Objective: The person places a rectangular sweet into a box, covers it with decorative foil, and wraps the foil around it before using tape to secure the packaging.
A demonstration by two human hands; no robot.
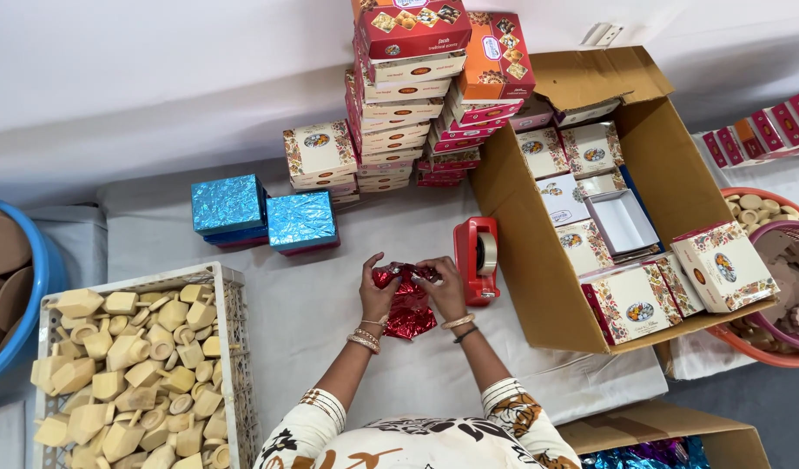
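Hands: left hand and right hand both pinch the red foil, half folded.
Done: two blue wrapped boxes.
Left: crate of wooden pieces.

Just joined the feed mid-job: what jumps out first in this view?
At centre, the left hand and right hand pinch shiny red foil wrap on the white-covered table, beside a red tape dispenser. Behind them rises a tall stack of printed boxes, with two blue foil-wrapped boxes to its left. A white crate of pale wooden pieces fills the lower left, and an open cardboard carton of boxes stands right.
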